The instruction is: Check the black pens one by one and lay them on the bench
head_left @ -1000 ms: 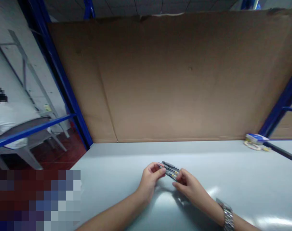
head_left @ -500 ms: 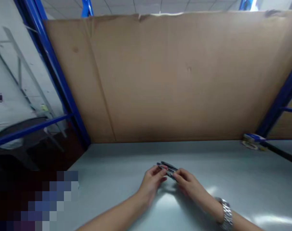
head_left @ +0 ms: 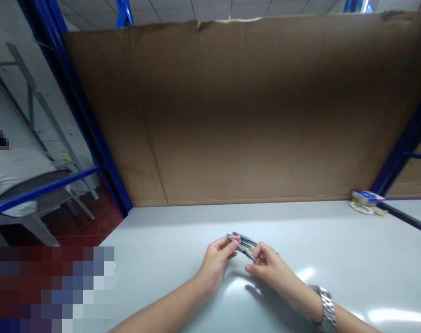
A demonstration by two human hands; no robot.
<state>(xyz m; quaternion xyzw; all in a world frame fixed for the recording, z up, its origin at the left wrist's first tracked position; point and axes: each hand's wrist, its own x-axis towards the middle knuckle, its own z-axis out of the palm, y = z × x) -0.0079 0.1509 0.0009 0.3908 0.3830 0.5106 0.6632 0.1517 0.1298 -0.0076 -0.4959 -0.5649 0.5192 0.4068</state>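
Observation:
Slim dark and clear pens lie side by side over the table, slanting down to the right. My left hand pinches their upper left ends between thumb and fingers. At their lower right ends is my right hand, its fingers curled around the end of the nearest pen, where a small orange spot shows. The right thumb sits lower, a little apart from the index finger. How many pens there are is hard to make out, since the fingers cover parts of them.
The pale, shiny table reflects light. A cardboard panel stands along its back between blue metal posts. A small blue-and-white box and a roll of tape lie at the back right. A person in white is at the far left.
My right thumb has moved down, away from the pens, and the right fingers have shifted slightly right along them. My left hand keeps its hold almost in place. The table looks brighter.

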